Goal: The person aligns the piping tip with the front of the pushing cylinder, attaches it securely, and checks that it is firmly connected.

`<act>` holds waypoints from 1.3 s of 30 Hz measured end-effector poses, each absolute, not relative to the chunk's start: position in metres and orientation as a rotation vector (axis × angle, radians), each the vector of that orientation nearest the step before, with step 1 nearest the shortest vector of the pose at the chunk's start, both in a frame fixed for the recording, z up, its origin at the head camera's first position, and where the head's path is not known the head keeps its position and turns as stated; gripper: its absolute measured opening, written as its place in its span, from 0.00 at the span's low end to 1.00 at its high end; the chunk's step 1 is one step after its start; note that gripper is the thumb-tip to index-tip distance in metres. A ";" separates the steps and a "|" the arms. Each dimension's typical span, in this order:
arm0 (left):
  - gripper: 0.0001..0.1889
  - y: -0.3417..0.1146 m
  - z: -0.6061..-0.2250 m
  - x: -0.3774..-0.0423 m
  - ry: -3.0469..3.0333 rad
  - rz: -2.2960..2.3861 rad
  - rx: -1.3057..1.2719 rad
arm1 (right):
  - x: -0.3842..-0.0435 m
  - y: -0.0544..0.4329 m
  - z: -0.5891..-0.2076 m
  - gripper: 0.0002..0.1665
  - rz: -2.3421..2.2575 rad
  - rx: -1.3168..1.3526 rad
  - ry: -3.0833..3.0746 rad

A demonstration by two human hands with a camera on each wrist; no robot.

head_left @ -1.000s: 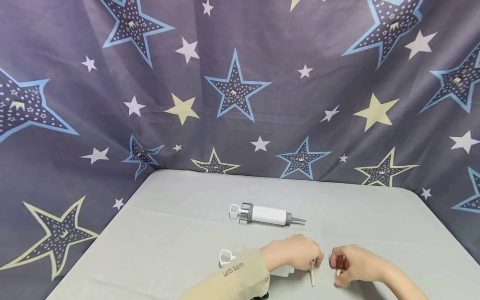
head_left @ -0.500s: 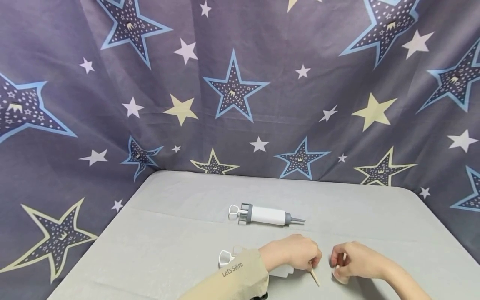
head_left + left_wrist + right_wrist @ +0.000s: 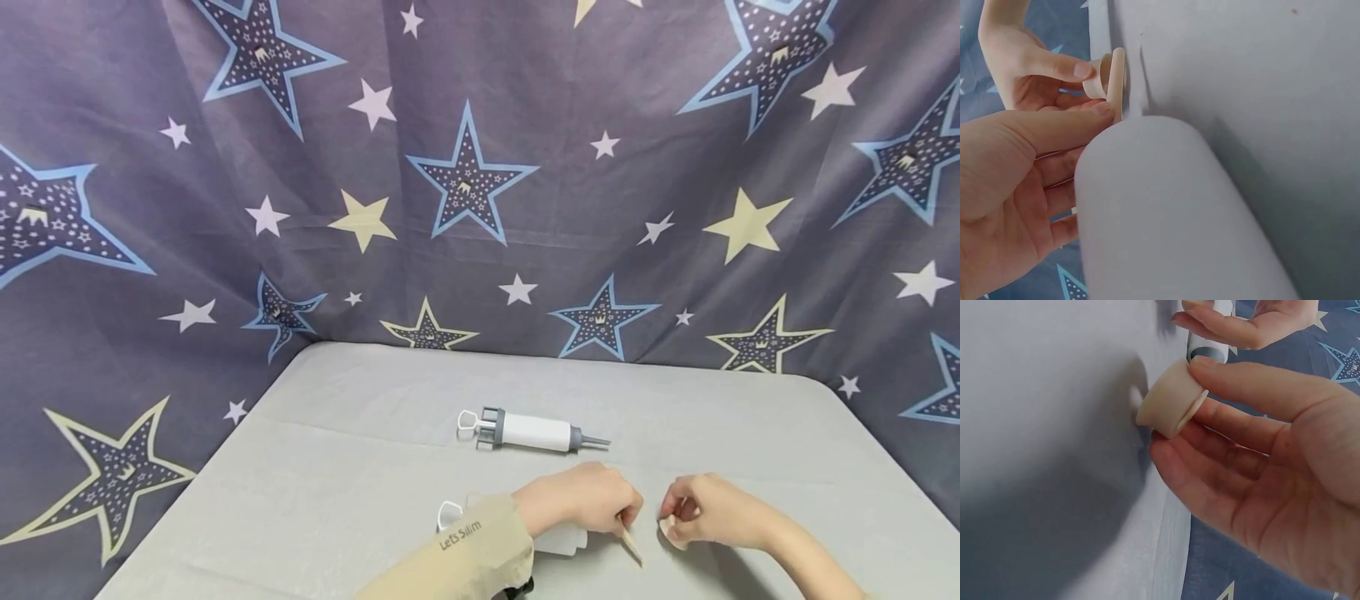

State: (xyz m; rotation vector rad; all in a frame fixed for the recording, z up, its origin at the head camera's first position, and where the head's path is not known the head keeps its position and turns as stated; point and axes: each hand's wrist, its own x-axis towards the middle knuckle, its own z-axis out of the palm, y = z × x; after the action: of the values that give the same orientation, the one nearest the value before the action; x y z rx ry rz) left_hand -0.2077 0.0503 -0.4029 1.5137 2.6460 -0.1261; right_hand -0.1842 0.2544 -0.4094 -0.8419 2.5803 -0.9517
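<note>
Cream-coloured stick (image 3: 632, 547), pinched in the left hand (image 3: 600, 498), points to five o'clock in the head view; the right hand (image 3: 716, 510) grips a flared cream piece (image 3: 1171, 403) at its eight o'clock. Positioning these small parts is judged the step in hand, the next move calling for steady grips. A white syringe (image 3: 536, 432) lies at the left hand's half past ten; a white barrel (image 3: 561, 543) at half past seven, partly obscured by the sleeve (image 3: 457, 550), likely restricts clearance.

Head cam: high, facing forward-down over table (image 3: 337, 467) to curtain (image 3: 555, 67). Wrist cams: close-up along fingers, both catching left hand (image 3: 596, 504) and right hand (image 3: 712, 518).
</note>
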 end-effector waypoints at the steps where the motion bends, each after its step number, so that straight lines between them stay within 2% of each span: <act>1: 0.06 0.050 -0.401 -0.208 2.647 -0.121 1.521 | -0.185 0.255 -0.409 0.09 -0.951 -0.844 2.585; 10: 0.03 0.042 -0.387 -0.218 2.663 -0.012 1.556 | -0.189 0.256 -0.404 0.09 -0.940 -0.908 2.656; 17: 0.03 0.032 -0.385 -0.228 2.683 0.066 1.480 | -0.195 0.252 -0.404 0.16 -0.887 -0.954 2.822; 22: 0.02 0.023 -0.380 -0.232 2.707 0.106 1.465 | -0.198 0.247 -0.401 0.12 -0.860 -0.986 2.898; 39: 0.02 -0.005 -0.370 -0.245 2.777 0.358 1.367 | -0.206 0.232 -0.399 0.14 -0.952 -0.857 2.898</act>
State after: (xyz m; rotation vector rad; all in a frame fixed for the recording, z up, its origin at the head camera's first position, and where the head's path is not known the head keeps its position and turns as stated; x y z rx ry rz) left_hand -0.2453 -0.0046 -0.3699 1.3672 2.7772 0.3584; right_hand -0.2063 0.2316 -0.3985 -0.8566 2.8980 -0.9524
